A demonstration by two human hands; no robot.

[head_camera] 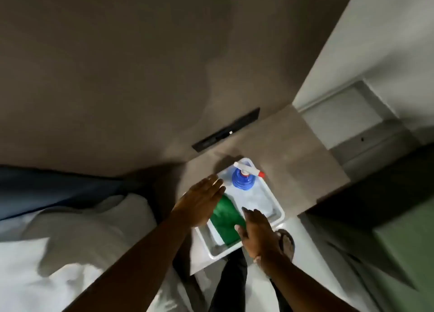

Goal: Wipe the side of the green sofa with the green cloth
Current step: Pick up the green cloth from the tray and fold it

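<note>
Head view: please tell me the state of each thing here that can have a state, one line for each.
green cloth: folded, lying in the tray, not yet lifted.
white tray: resting on the brown surface, holding the cloth and the bottle.
spray bottle: upright in the far end of the tray.
left hand: open and flat, above the cloth's edge.
right hand: open, fingers reaching onto the cloth, no grip closed.

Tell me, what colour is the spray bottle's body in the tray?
Blue, with a white and red nozzle; the spray bottle shows in the head view.
</note>
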